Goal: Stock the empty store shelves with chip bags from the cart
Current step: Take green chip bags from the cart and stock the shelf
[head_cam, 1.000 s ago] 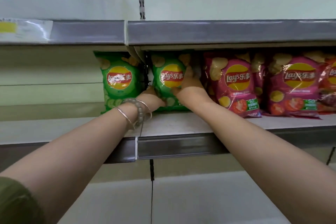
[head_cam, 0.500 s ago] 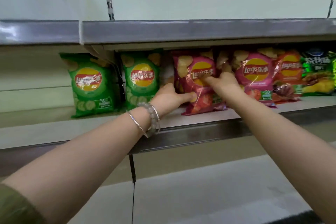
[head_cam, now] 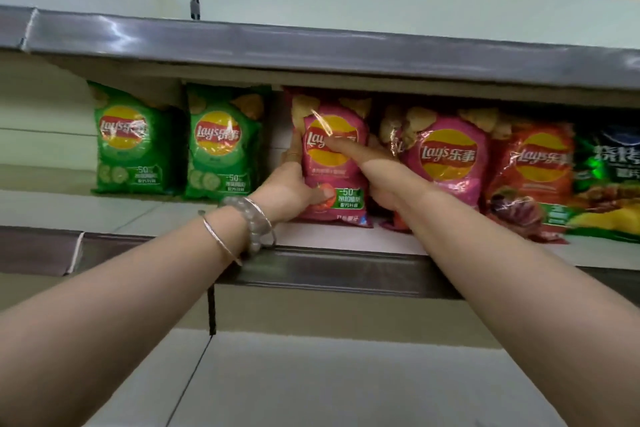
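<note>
1. Pink Lay's bag (head_cam: 337, 168) stands upright on the middle shelf (head_cam: 349, 237), set back from the front edge, bottom seam on the shelf board, top just under the upper shelf (head_cam: 311, 48).
2. Left hand (head_cam: 294, 184) grips the bag's left edge: thumb on the front near the tomato print, fingers wrapped behind the edge.
3. Right hand (head_cam: 375, 172) holds the bag's right side: index finger laid straight across the logo, other fingers curled at the right edge.
4. Bag sits between both hands, arms reaching in over the grey shelf rail (head_cam: 329, 270).
5. Right: second pink Lay's bag (head_cam: 446, 163) just beside, touching or overlapping, cannot tell which; then an orange-red Lay's bag (head_cam: 533, 177) and a dark green bag (head_cam: 609, 184), tightly packed.
6. Left: a narrow gap of bare shelf, then two green Lay's bags (head_cam: 221, 146) (head_cam: 128, 142), upright, side by side.
7. Open shelf room left of the green bags.
8. Lower shelf (head_cam: 311, 374) below, bare board.
9. Left wrist wears a bead bracelet (head_cam: 254, 220) and a thin bangle (head_cam: 221, 243).
</note>
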Tool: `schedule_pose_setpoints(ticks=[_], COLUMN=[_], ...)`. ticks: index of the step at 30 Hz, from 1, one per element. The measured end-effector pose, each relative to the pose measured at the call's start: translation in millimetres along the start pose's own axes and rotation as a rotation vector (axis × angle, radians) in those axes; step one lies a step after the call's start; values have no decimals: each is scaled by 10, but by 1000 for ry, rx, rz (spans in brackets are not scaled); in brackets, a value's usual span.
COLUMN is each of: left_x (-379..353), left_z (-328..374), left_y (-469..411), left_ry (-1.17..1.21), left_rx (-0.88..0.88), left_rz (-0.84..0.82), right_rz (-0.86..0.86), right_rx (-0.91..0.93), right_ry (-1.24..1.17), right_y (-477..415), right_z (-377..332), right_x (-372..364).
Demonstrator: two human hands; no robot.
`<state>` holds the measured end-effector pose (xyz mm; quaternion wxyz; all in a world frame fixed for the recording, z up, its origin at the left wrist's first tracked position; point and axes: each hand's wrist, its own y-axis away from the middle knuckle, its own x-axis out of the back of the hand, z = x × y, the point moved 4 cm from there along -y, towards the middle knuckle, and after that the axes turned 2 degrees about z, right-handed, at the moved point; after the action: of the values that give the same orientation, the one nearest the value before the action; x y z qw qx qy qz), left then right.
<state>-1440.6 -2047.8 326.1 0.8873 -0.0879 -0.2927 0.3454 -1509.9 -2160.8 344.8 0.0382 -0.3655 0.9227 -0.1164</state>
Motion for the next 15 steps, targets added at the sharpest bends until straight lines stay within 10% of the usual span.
schedule_pose_setpoints(ticks=[15], left_x=[69], left_z=[-82], left_y=[-60], left_ry=[4], left_rx=[99], left_rz=[35], right_rz=[81], right_rx=[64], right_ry=[435], right_y=[123], right_z=[-87], right_x=[-111])
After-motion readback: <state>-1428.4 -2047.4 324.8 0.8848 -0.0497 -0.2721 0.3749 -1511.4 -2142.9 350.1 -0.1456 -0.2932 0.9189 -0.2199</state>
